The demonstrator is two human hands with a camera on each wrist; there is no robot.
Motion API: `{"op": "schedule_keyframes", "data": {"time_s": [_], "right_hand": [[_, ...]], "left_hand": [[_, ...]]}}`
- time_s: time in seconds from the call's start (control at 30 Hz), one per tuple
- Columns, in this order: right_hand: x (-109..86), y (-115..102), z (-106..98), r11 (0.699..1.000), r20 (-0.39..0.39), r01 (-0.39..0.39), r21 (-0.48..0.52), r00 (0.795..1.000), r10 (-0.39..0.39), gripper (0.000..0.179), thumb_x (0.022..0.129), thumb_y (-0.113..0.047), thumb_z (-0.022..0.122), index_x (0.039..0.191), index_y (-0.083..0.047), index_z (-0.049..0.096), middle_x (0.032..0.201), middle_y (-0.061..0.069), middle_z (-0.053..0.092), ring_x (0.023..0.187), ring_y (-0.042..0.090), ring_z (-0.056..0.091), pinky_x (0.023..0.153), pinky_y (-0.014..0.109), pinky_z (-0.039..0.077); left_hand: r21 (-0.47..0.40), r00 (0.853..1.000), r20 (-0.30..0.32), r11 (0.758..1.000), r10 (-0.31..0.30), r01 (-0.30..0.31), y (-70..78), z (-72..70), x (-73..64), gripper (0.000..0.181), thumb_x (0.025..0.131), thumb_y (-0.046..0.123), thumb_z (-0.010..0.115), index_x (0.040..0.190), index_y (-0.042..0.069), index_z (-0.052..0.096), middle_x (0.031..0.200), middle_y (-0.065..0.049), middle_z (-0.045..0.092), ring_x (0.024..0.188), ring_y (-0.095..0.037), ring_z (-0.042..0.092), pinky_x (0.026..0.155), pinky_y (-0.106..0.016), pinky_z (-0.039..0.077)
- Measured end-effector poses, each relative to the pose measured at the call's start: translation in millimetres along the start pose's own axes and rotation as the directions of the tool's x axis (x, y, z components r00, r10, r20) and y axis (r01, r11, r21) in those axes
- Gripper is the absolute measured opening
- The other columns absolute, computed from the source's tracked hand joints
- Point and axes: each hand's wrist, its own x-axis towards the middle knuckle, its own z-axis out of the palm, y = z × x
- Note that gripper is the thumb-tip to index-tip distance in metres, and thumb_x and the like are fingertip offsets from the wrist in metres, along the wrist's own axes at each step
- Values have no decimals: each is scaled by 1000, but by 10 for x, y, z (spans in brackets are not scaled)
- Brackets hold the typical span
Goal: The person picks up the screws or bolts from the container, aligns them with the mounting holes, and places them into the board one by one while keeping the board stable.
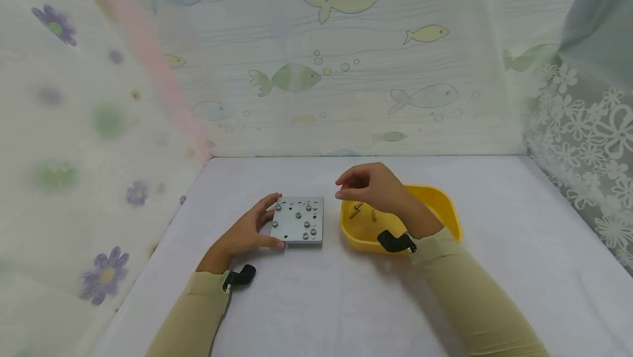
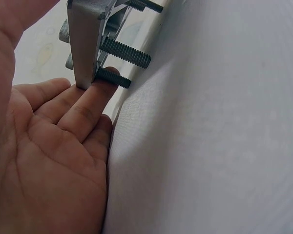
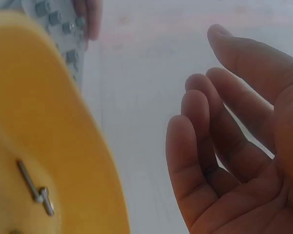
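Note:
A square silver metal plate stands on the table, with several socket-head screws and some bare holes on its top face. The threaded screw ends stick out beneath it in the left wrist view. My left hand grips the plate's left side, thumb at the near corner and index finger at the far one. Over the left rim of a yellow plastic basin hovers my right hand. Its fingers are loosely bent, thumb apart, with nothing between them in the right wrist view.
Several loose screws lie on the basin's floor. The basin stands right of the plate on a white-covered table. A fish-patterned curtain hangs along the back edge, and flowered sheets flank both sides.

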Motion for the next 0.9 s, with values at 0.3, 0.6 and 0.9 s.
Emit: {"op": "schedule_keyframes", "data": {"time_s": [0.3,0.6,0.9], "right_hand": [[-56,211,-254,994,13,-108,-13,994,108,38,84,-49,85,110,-21,80,105,-4,77,98,21,68,86,37,56],[-95,348,-419,983,64,-185,-4,981,185,44,88,-45,82,119,-15,77,113,1,76,105,23,68,90,36,58],[-98,508,-507,966,116,-253,-52,959,258,45,89,-45,80,124,-16,75,112,7,75,100,29,66,94,47,56]], "left_hand": [[30,1000,-14,1000,-3,3,-35,-12,6,131,67,20,99,167,22,15,173,3,21,151,-21,41,114,-18,33],[29,1000,-11,999,-22,23,0,-9,-3,128,67,21,99,165,34,18,174,3,20,151,-20,40,122,-40,29],[26,1000,-12,1000,-6,6,-39,-11,-9,124,69,21,98,164,36,20,172,5,24,149,-17,43,111,-12,32]]}}
